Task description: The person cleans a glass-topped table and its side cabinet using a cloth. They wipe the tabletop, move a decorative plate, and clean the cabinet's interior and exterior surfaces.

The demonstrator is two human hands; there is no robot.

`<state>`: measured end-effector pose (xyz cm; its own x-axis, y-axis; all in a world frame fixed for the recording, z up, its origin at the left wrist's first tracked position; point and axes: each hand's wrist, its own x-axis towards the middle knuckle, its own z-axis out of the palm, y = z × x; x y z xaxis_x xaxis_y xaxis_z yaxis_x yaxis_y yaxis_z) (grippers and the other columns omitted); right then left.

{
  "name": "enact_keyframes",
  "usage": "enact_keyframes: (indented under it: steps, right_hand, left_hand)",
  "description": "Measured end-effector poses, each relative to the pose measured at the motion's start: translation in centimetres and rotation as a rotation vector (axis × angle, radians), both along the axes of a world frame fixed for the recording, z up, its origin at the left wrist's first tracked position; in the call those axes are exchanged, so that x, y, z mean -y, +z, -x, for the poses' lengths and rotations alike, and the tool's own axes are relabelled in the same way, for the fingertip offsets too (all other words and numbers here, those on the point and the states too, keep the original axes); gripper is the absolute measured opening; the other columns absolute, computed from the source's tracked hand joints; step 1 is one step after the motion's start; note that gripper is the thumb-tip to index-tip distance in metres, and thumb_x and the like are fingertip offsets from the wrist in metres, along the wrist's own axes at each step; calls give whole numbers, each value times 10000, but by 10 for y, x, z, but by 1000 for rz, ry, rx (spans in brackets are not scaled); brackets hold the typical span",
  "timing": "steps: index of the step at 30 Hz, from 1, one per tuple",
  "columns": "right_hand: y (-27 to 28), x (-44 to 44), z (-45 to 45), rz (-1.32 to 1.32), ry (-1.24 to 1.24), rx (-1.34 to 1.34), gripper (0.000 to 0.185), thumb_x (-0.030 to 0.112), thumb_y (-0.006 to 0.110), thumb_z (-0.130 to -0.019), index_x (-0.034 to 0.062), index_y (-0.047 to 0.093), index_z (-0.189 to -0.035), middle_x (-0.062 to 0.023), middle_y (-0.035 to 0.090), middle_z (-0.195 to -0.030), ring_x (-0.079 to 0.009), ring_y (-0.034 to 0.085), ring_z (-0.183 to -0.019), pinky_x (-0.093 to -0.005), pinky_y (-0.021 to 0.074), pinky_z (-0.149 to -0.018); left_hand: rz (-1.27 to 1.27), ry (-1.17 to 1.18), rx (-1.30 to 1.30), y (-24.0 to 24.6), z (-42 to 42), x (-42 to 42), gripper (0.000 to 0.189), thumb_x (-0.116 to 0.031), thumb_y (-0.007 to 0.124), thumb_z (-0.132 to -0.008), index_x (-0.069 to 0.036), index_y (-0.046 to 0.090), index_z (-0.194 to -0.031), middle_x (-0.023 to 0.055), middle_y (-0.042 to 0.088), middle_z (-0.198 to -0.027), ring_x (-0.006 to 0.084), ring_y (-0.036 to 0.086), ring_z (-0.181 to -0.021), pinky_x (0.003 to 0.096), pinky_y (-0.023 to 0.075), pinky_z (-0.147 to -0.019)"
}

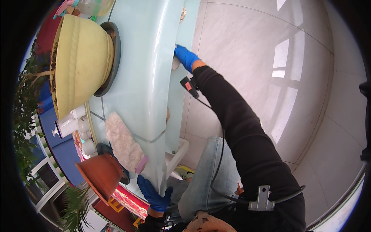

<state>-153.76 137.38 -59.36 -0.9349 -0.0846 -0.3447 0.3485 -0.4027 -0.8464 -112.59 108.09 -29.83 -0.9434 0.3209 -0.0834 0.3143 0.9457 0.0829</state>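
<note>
My left hand (pixel 155 194), in a blue glove, rests at the front edge of a pale glass-topped table (pixel 139 78), fingers and thumb apart. Just beyond its fingertips lies a fluffy, cream-pink dusting mitt (pixel 123 139) with a lilac cuff. Stretched far along the table's front, my right hand (pixel 186 57) wears a blue glove too and reaches below the tabletop's rim, over a lower pale surface (pixel 174 95). A whitish cloth (pixel 175 63) shows under that hand, which appears to grip it. The rim hides its fingertips.
A yellow plant pot (pixel 84 63) stands on a dark saucer (pixel 116 58), and a terracotta pot (pixel 101 174) is near my left hand. White ceramic vessels (pixel 84 124) and a spray bottle (pixel 95 5) stand farther back. A cable (pixel 221 150) runs along my right arm.
</note>
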Motion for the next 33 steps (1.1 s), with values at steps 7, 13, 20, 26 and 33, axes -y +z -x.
enact_keyframes:
  steps: [7, 13, 20, 26, 33]
  right_hand:
    - [8, -77, 7, -521, -377, 43, 656, 189, 731, -811, -34, 430, -1349, -232, 633, -1115, -338, 710, -879, -379, 620, -656]
    - [31, -100, 43, -1513, -304, -351, 400, 105, 607, -850, 30, 527, -1234, -166, 624, -1076, -336, 668, -885, -419, 574, -698]
    - [24, -71, 43, -1791, 105, -354, 260, 91, 537, -857, 68, 608, -1106, -86, 621, -1121, -276, 636, -919, -425, 522, -746]
    - [13, -41, -15, -1775, 104, -524, 230, 87, 535, -842, 27, 607, -1052, -102, 631, -938, -271, 631, -881, -417, 509, -675]
    - [1, 18, -79, -1433, 70, -438, 198, 108, 535, -854, 30, 555, -1035, -173, 624, -830, -316, 657, -764, -455, 515, -640]
  left_hand:
    - [59, 19, 16, 2, -1, 2, 1057, -566, 726, -790, -9, 215, -1528, 322, 259, -1525, 523, 295, -1387, 611, 275, -1106]
    - [73, 5, 1, -3, 0, 4, 1094, -598, 727, -777, -11, 199, -1534, 306, 261, -1533, 515, 290, -1395, 612, 272, -1104]
    - [156, 1, 48, 1, -2, 5, 1129, -565, 744, -779, 34, 152, -1532, 318, 190, -1561, 497, 225, -1433, 569, 231, -1142]
    - [137, 24, 45, 0, -4, 8, 1101, -550, 765, -764, 27, 209, -1520, 330, 255, -1524, 536, 255, -1402, 644, 263, -1107]
    - [87, 26, 16, -4, 1, 5, 1038, -544, 730, -797, -24, 211, -1530, 326, 267, -1520, 528, 295, -1388, 631, 285, -1093]
